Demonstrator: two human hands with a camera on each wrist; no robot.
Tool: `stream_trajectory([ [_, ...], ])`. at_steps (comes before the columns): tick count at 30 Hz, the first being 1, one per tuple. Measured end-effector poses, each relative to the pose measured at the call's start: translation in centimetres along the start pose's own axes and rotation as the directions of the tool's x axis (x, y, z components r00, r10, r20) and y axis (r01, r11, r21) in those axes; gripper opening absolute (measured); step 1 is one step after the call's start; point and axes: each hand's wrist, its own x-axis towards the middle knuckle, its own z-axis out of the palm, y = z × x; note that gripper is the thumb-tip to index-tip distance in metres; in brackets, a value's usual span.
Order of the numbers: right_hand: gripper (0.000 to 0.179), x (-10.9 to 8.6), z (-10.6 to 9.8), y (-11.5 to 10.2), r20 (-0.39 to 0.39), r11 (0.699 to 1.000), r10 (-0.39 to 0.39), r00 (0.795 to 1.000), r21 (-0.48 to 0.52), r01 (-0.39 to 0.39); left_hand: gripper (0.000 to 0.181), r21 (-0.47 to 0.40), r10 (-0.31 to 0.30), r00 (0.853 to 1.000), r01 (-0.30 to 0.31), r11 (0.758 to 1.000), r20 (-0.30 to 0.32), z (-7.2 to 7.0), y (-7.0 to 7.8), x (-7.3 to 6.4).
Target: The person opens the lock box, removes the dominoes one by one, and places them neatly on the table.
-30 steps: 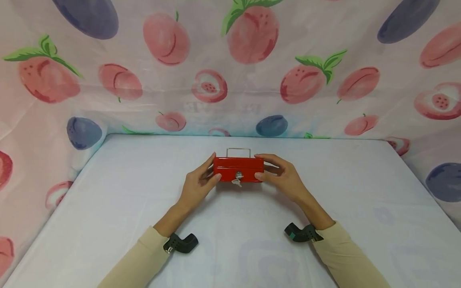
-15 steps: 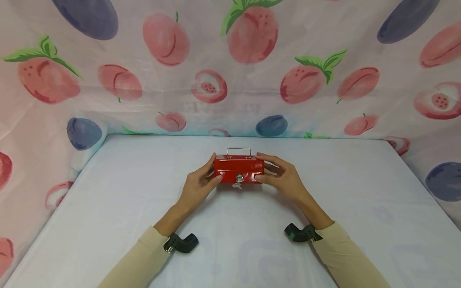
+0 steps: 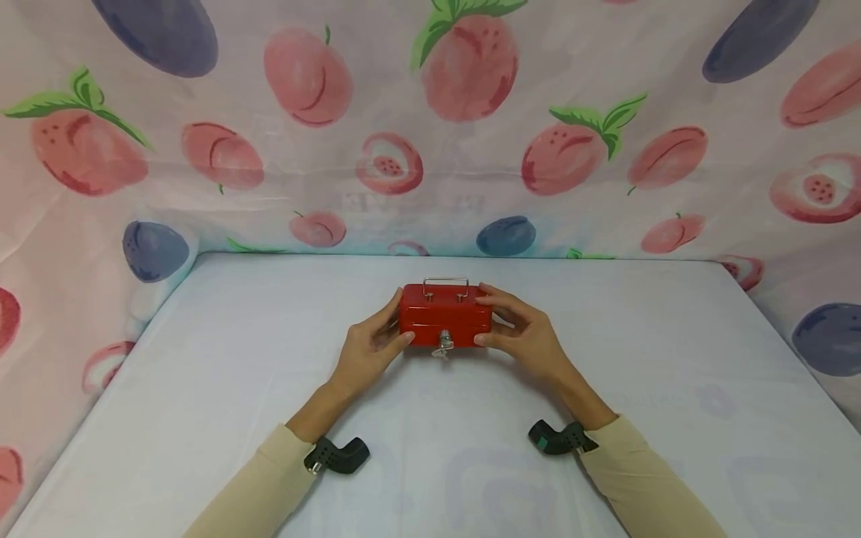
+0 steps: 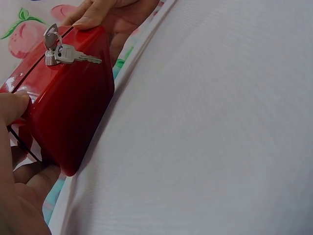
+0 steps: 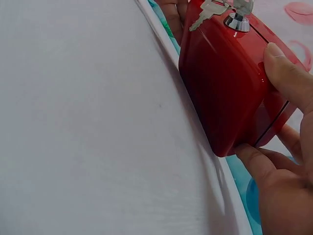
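Note:
A small red metal cash box [image 3: 424, 317] is held between my two hands near the back middle of the table. My left hand [image 3: 366, 347] grips its left end, thumb on the front face and fingers around the side. At the right end my right hand [image 3: 528, 336] holds it likewise, one finger over the top edge. A wire handle [image 3: 445, 280] stands up on the lid. From the front lock hang small silver keys [image 4: 71, 53], also visible in the right wrist view. Both wrist views show the smooth red underside, tilted above the white cloth.
White cloth [image 3: 430, 448] covers the table. Behind it rises a fruit-printed curtain [image 3: 471, 164], which also runs along both sides. Black wrist cameras [image 3: 343, 456] sit on both forearms at the sleeve cuffs.
The cash box has tipped so more of its lid and handle base shows, and its front has dropped slightly. Both hands keep their grip and barely shift.

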Motion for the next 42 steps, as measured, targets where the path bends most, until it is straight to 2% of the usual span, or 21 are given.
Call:
stream_trajectory([
  [10,0.053,0.1,0.0,0.2,0.001,0.999,0.013,1.0,0.032,-0.013,0.063,-0.031,-0.033,0.999,0.033,0.999,-0.007,-0.1,-0.1,0.0],
  [16,0.052,0.1,0.2,-0.4,0.007,1.0,0.015,1.0,0.025,-0.015,0.062,-0.046,-0.046,0.999,0.045,0.998,-0.015,-0.2,-0.2,0.1],
  [22,0.047,0.1,0.8,-2.2,0.013,0.998,-0.007,1.0,-0.069,0.008,0.061,-0.022,-0.023,0.999,0.023,0.999,-0.029,-0.2,-0.3,0.1],
  [31,0.042,0.1,1.1,-2.5,-0.001,0.988,0.001,1.0,-0.153,-0.001,0.06,-0.053,-0.029,0.999,0.027,0.998,-0.039,-0.1,-0.6,0.1],
  [38,0.039,0.0,1.3,-2.5,-0.004,0.981,-0.01,1.0,-0.193,0.009,0.063,-0.074,-0.034,0.998,0.03,0.997,-0.052,0.1,-3.5,-0.2],
  [42,0.038,-0.1,1.4,-2.6,-0.007,0.973,-0.017,1.0,-0.231,0.015,0.062,-0.074,-0.058,0.997,0.054,0.996,-0.053,0.2,-3.8,-0.3],
])
